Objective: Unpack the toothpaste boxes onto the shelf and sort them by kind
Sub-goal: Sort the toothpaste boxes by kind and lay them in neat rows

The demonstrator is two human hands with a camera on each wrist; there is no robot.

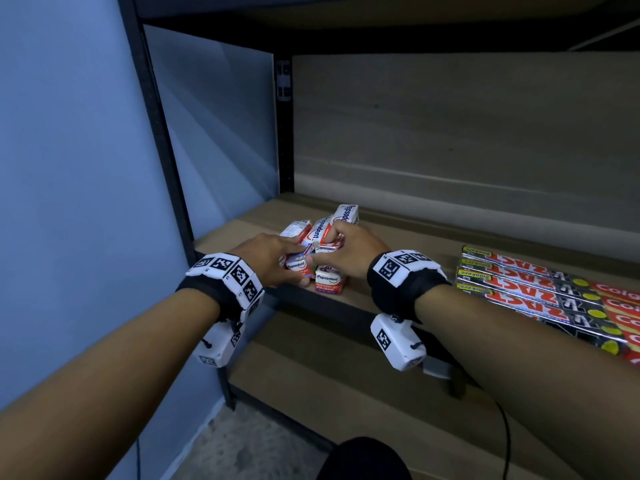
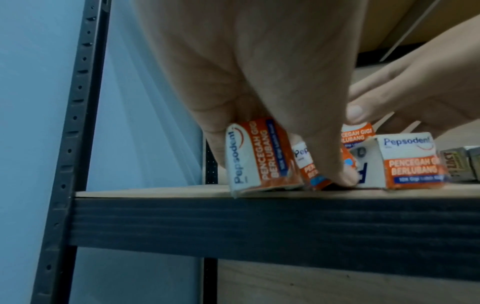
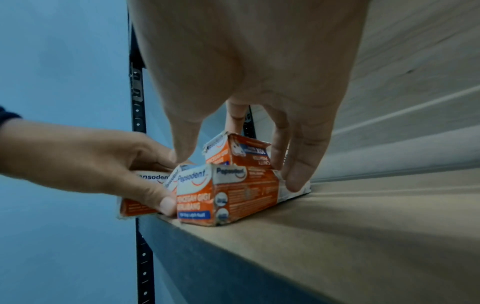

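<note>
Several white-and-orange Pepsodent boxes (image 1: 329,282) lie bunched at the left front of the wooden shelf (image 1: 398,244). My left hand (image 1: 273,258) grips the leftmost box (image 2: 259,158) by its end, thumb on one side and fingers on the other; this box overhangs the shelf's front edge. My right hand (image 1: 341,249) reaches down over the pile. Its thumb and fingers (image 3: 298,164) straddle a box (image 3: 239,152) that lies on top of the others. A further Pepsodent box (image 1: 346,214) sticks out behind the hands.
A row of black Zact boxes (image 1: 519,282) lies on the shelf to the right, with red Colgate boxes (image 1: 620,306) beyond them. The black upright post (image 1: 162,140) and a blue wall bound the left side. A lower shelf board (image 1: 311,368) sits below.
</note>
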